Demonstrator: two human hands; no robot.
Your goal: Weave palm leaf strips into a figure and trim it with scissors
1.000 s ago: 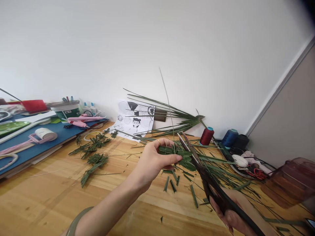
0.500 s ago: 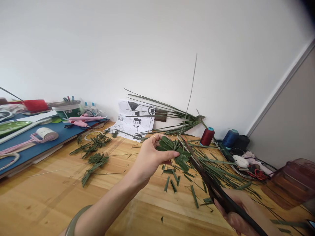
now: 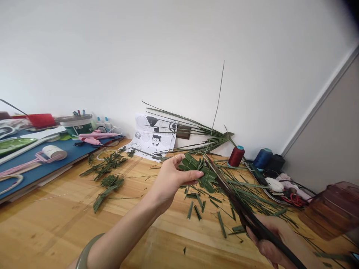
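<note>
Between thumb and fingers, my left hand (image 3: 179,173) pinches a woven green leaf piece (image 3: 208,180) with rounded lobes, held above the table. From its middle a long thin strand (image 3: 218,101) rises up in front of the wall. My right hand (image 3: 270,239) is closed round the dark handles of a pair of scissors (image 3: 227,188). The blade tips reach the woven piece near the base of the strand; whether they touch it I cannot tell. My right fingers are partly hidden behind the handles.
Cut leaf scraps (image 3: 198,212) and long leaf strips (image 3: 260,198) litter the wooden table (image 3: 157,243). Woven leaf pieces (image 3: 109,186) lie on the left. Behind are a palm frond (image 3: 207,130), printed sheets (image 3: 155,140) and thread spools (image 3: 236,156). A pink glue gun (image 3: 95,136) rests on the blue board (image 3: 75,149).
The scissors and my right hand have shifted very slightly right and down. My left hand and the woven piece are nearly unmoved.
</note>
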